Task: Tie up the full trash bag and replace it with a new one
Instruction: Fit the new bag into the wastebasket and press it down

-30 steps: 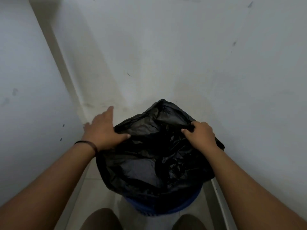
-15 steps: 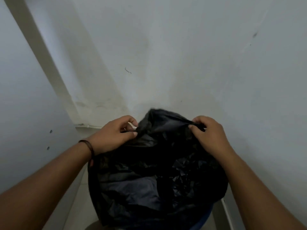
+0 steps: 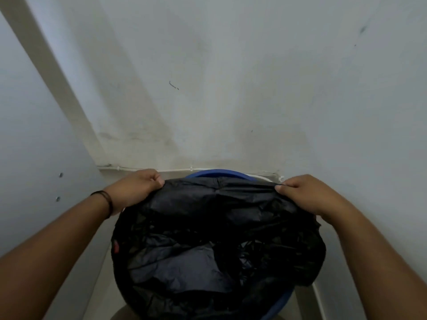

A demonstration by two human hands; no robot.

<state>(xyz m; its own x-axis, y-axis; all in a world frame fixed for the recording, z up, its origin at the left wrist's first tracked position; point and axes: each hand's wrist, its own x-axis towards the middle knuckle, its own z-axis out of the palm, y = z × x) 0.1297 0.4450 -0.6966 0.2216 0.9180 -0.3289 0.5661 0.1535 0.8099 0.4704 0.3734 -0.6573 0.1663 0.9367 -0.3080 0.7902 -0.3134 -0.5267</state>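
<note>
White wall [image 3: 231,88], trash bag [image 3: 208,239] between gripping hands

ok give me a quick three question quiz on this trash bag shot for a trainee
1. True or false: both hands grip the far edge of the trash bag.
2. What colour is the bin showing behind the bag?
3. Which wrist wears the dark band: A left, B right?

Key:
1. True: left hand and right hand each pinch the edge.
2. Blue.
3. A.
</note>
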